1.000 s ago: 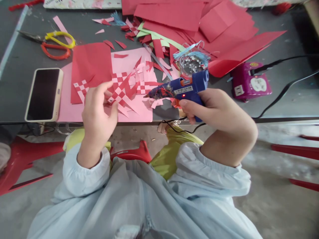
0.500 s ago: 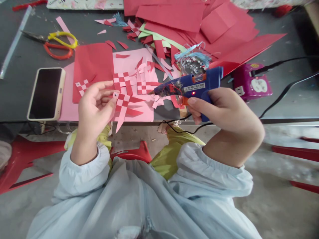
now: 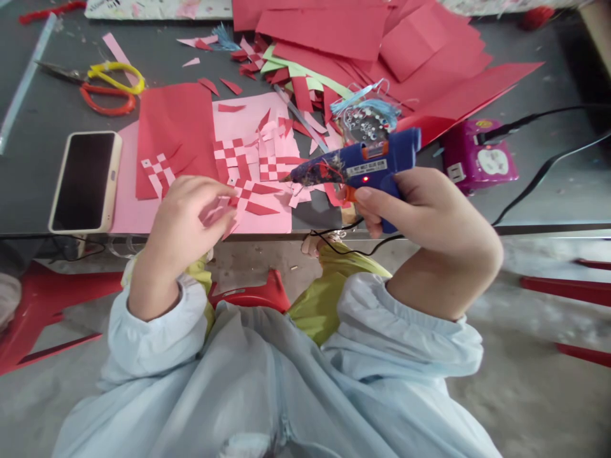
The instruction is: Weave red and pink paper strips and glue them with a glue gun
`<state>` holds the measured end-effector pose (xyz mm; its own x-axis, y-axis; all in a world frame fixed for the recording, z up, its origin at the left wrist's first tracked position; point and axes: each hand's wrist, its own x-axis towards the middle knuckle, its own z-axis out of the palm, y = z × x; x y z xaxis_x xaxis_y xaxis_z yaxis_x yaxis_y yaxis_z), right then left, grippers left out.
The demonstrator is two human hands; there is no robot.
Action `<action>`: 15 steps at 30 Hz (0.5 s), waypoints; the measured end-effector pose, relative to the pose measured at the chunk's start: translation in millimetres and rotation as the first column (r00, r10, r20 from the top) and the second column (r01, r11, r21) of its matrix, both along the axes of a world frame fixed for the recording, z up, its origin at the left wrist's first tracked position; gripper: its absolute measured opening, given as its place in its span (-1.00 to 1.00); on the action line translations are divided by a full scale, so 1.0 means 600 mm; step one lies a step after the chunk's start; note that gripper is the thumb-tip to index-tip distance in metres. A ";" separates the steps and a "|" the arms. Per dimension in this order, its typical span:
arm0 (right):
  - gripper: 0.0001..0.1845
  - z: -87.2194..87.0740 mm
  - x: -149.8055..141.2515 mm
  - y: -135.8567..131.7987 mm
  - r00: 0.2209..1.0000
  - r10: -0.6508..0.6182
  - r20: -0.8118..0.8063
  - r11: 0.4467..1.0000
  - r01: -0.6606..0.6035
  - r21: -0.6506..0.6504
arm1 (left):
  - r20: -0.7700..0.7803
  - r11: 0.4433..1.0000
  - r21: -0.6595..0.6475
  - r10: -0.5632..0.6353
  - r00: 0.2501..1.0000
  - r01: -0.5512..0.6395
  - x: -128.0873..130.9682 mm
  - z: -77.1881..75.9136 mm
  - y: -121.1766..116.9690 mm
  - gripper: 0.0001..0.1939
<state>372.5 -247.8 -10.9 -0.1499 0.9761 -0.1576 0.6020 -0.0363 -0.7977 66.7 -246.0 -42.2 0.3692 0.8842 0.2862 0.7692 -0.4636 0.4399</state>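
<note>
My left hand [image 3: 188, 219] is closed on a small woven paper piece [image 3: 245, 198] of red and pink strips, held at the table's near edge. My right hand [image 3: 420, 207] grips a blue hot glue gun [image 3: 363, 166] with its red light on; the nozzle points left, a short way from the woven piece. More woven red-and-pink pieces [image 3: 238, 156] lie on a pink sheet [image 3: 267, 219] behind my hands.
A phone [image 3: 84, 181] lies face up at the left, scissors [image 3: 102, 89] with red and yellow handles behind it. Red paper sheets [image 3: 382, 38] pile at the back. A purple power socket [image 3: 480, 162] with black cables sits at the right. Red stools stand below.
My left hand has turned over and lowered the woven piece toward the table edge. The glue gun shifted slightly right, then back left, staying level.
</note>
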 end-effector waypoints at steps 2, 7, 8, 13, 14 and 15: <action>-0.70 0.000 -0.002 0.001 1.000 -0.001 0.011 1.000 0.001 -0.006 | -0.010 0.995 -0.066 -0.074 0.997 0.074 -0.013 0.006 -0.002 -0.86; -0.68 0.002 -0.004 0.003 0.999 -0.005 0.040 1.000 0.006 -0.022 | -0.052 0.978 -0.142 -0.162 0.985 0.154 -0.040 0.005 0.003 -0.76; -0.67 0.003 -0.004 0.004 0.999 -0.004 0.041 1.000 0.005 -0.025 | -0.062 0.976 -0.141 -0.173 0.983 0.163 -0.042 0.003 0.004 -0.74; -0.66 0.000 -0.006 0.005 0.999 0.004 0.041 1.000 -0.003 -0.022 | -0.135 0.978 -0.155 -0.158 0.978 0.137 -0.037 0.001 0.001 -0.80; -0.66 -0.001 -0.006 0.005 0.999 0.002 0.042 1.000 -0.001 -0.025 | -0.140 0.980 -0.148 -0.152 0.978 0.131 -0.035 0.001 0.000 -0.81; -0.66 -0.002 -0.007 0.005 0.999 -0.001 0.046 1.000 0.002 -0.031 | -0.140 0.983 -0.136 -0.144 0.980 0.126 -0.033 0.002 -0.001 -0.81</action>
<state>368.5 -244.6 -11.9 -0.1402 0.9709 -0.1941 0.6378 -0.0614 -0.7677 46.6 -246.9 -41.1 0.5176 0.8487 0.1088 0.7644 -0.5158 0.3869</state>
